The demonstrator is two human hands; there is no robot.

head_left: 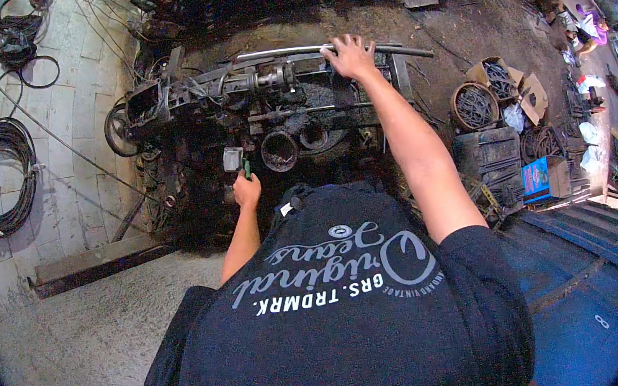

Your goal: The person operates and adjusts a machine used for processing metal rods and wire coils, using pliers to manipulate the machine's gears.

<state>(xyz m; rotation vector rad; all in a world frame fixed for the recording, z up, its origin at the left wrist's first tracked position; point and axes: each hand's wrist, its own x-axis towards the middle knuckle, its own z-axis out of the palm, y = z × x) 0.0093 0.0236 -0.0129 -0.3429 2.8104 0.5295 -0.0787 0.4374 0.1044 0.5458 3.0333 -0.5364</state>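
A dark, greasy lathe-like machine stretches across in front of me. My right hand reaches over to its far side, palm down and fingers spread, touching a long metal rod that lies along the top. Nearer to me, my left hand is closed around a green handle. Just beyond that handle sits a small pale grey box-shaped piece; whether the two are joined I cannot tell. To the right of it are two round metal openings, the nearer one a dark-rimmed cylinder.
Coiled black cable lies on the pale tiles at left. A metal beam crosses the floor there. At right stand a round basket of metal rods, a cardboard box, a dark crate and a blue box. People are far right.
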